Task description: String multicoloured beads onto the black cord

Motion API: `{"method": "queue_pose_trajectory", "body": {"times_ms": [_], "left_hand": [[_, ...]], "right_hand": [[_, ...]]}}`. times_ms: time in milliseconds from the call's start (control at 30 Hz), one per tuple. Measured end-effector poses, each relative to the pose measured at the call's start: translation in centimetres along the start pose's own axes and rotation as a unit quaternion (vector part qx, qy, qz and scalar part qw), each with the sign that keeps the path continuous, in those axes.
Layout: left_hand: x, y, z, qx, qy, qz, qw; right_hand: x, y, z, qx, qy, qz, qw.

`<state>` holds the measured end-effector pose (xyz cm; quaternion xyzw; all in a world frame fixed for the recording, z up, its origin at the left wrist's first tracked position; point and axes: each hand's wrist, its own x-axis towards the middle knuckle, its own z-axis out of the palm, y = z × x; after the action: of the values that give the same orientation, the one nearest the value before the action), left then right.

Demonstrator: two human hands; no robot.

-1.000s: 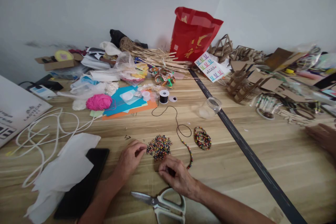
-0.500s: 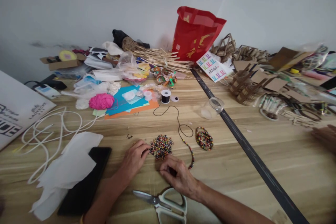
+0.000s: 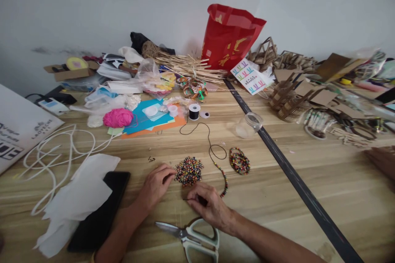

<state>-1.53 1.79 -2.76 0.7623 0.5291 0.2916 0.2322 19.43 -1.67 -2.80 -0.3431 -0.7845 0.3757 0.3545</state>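
Head view is looking down on a cluttered wooden worktop (image 3: pixel 324 181). Both hands are resting low at its near edge. The left hand (image 3: pixel 156 184) is lying with its fingers curled, the fingertips pinching at the left rim of a pile of small multicoloured beads (image 3: pixel 189 170); whether a single bead is caught between them is too small to tell. The right hand (image 3: pixel 207 206) is sitting just below the pile, thumb and forefinger pressed together on the near end of a thin black thread (image 3: pixel 212 148). That thread is running up from the hand, carrying a short run of strung beads (image 3: pixel 223 181) that is curving just right of the pile, then looping on towards a black spool (image 3: pixel 194 111) farther back. A finished coil of beaded strands (image 3: pixel 239 161) is lying just right of the thread loop, apart from the pile.

White-handled scissors (image 3: pixel 191 238) are lying beside the right wrist, blades pointing left. A black phone (image 3: pixel 98 211) is lying to the left of the left forearm, partly under white tissue paper (image 3: pixel 78 197), with a loose white cord (image 3: pixel 52 160) sprawling beyond it. Farther back a pink ball of yarn (image 3: pixel 117 117) is sitting beside blue and orange card sheets (image 3: pixel 145 121), a clear plastic jar (image 3: pixel 248 125) is lying on its side near a dark strip (image 3: pixel 296 181) crossing the worktop, and a red bag (image 3: pixel 230 37) is standing against the wall. Another person's hand (image 3: pixel 382 160) is showing at the right edge.
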Motion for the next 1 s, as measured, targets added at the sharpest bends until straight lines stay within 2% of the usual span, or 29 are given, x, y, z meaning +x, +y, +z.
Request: {"method": "queue_pose_trajectory", "body": {"times_ms": [133, 367, 600, 767, 1000], "left_hand": [[0.0, 0.0, -0.3, -0.012, 0.007, -0.009, 1.0], [0.1, 0.2, -0.6, 0.0, 0.0, -0.022, 1.0], [0.2, -0.5, -0.3, 0.002, -0.009, -0.005, 1.0], [0.4, -0.4, -0.4, 0.011, -0.013, 0.0, 1.0], [0.6, 0.3, -0.8, 0.008, -0.025, -0.006, 1.0]], "right_hand": [[-0.2, -0.7, -0.3, -0.06, -0.02, -0.084, 0.994], [-1.1, -1.1, -0.3, -0.199, -0.075, -0.21, 0.954], [-1.6, -0.8, 0.3, -0.247, -0.114, -0.285, 0.919], [-1.7, -0.5, 0.7, -0.264, -0.105, -0.307, 0.908], [-1.7, -0.4, 0.7, -0.27, -0.12, -0.299, 0.907]]}}
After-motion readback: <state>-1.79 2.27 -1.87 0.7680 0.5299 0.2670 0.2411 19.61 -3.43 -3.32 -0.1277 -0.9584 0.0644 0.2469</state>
